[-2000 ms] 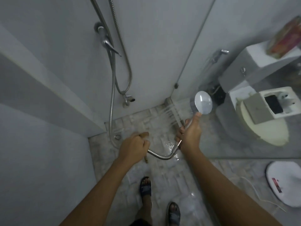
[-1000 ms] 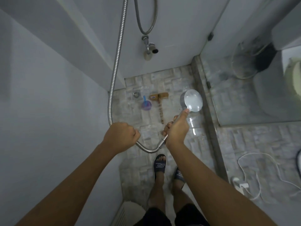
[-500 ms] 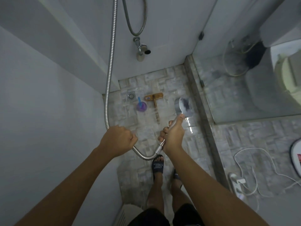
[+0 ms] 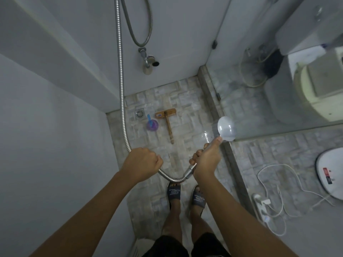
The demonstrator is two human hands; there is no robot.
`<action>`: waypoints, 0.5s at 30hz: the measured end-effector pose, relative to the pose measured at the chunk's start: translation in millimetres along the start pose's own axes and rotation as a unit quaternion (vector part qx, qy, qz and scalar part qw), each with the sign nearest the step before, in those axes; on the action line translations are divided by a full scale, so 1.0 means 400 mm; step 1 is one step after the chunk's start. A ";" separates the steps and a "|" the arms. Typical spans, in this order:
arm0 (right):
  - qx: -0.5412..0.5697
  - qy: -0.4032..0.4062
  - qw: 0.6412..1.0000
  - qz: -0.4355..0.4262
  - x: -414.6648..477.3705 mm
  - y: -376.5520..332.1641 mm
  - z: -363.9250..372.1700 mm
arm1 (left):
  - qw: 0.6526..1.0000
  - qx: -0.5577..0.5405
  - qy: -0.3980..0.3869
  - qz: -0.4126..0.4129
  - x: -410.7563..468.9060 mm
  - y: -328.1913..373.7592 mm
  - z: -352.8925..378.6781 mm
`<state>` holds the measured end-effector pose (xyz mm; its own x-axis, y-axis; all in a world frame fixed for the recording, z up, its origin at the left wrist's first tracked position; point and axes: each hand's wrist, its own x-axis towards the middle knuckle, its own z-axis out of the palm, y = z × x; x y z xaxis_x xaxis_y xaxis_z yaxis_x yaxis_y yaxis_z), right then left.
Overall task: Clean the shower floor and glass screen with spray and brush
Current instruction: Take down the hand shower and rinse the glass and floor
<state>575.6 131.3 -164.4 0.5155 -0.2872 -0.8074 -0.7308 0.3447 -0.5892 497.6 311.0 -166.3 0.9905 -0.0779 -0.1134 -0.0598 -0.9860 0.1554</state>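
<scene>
Shower head [image 4: 226,128] now swung toward the glass screen [image 4: 278,101], gripped by right hand [image 4: 206,159], left hand [image 4: 142,162] clenching hose [image 4: 121,89]; rinsing likely.

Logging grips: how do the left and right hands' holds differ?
The left hand fists round the metal hose; the right hand grips the shower head by its handle, thumb stretched up it. The left hand is nearer the wall, the right nearer the glass screen. Both hold one shower line.
</scene>
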 end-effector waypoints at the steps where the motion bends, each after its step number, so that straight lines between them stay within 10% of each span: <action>1: 0.002 0.010 1.000 -0.011 0.006 -0.012 -0.011 | 1.000 -0.003 -0.004 0.008 0.013 0.015 0.001; 15: 0.049 0.087 0.981 -0.167 0.076 -0.215 -0.105 | 0.996 -0.017 -0.073 0.042 0.208 0.191 -0.018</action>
<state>635.2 55.4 -136.8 0.6279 -0.5440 -0.5565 -0.4833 0.2879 -0.8268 576.5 230.2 -156.7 0.9535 -0.1827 -0.2399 -0.1346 -0.9698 0.2036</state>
